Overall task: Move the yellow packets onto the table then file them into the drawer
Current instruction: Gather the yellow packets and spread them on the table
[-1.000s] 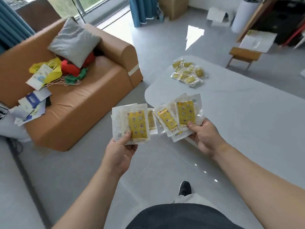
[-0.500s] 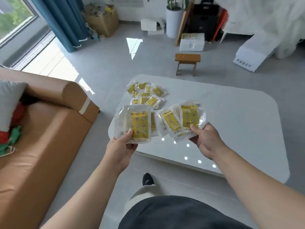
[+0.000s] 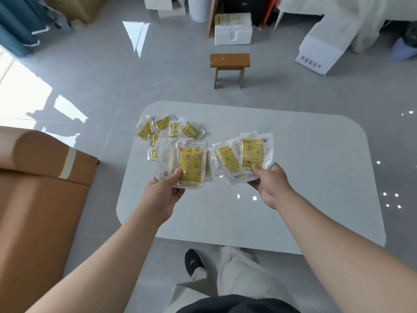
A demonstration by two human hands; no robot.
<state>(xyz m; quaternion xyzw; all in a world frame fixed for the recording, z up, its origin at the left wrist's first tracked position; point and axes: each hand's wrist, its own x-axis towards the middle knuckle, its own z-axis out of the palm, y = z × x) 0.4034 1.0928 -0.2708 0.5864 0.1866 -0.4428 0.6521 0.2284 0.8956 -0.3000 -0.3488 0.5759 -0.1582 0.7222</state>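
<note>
left hand (image 3: 165,193): pinching a fanned bunch of yellow packets (image 3: 188,163), thumb on top, held above the worktop (image 3: 316,177).
right hand (image 3: 272,184): pinching a second fan of packets (image 3: 250,153), thumb on the lower edge, also held in the air.
pile on worktop (image 3: 168,129): more packets lying loose near the far-left corner, just beyond the left-hand bunch.
step in hand: likely setting both bunches down; filing not yet begun, no drawer in view.
how to do it well: lower both fans flat next to the pile, let go only once touching the surface; slick plastic sleeves probably slide, so keep away from the rounded edge.
surroundings: brown sofa (image 3: 40,188) close on the left, wooden stool (image 3: 229,64) beyond the worktop, white boxes and clutter along the far wall.
in the way: nothing on the near half of the worktop; own leg and shoe (image 3: 194,263) close to the near edge.
</note>
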